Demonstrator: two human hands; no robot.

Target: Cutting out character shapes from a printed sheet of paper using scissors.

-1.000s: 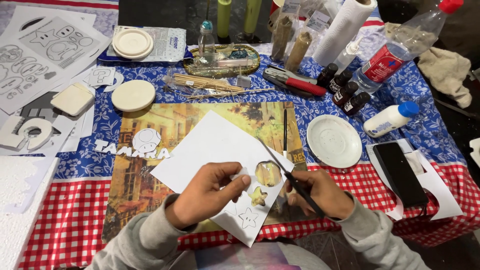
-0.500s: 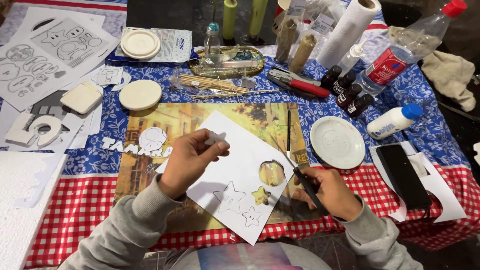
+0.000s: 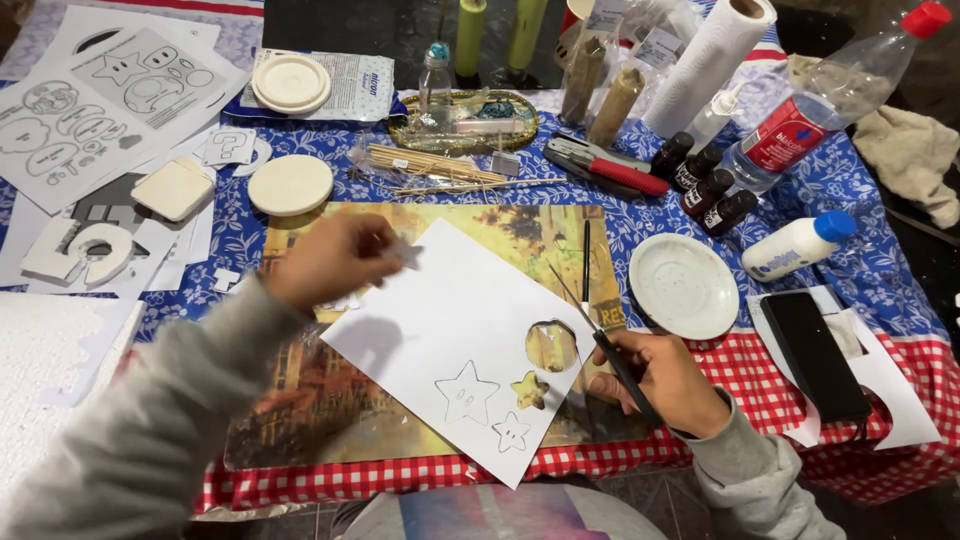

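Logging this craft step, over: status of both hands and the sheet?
Left hand lifted, pinching a small paper cutout, motion-blurred. Right hand grips the craft knife, resting at the white sheet. Star outlines remain uncut; nothing on the sheet.

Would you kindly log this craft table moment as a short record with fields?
left hand: raised over the picture mat, pinching a small paper cutout
right hand: holding a craft knife, tip at the white sheet
white sheet: two drawn stars, one star hole, one round hole
nearby: white saucer, glue bottle
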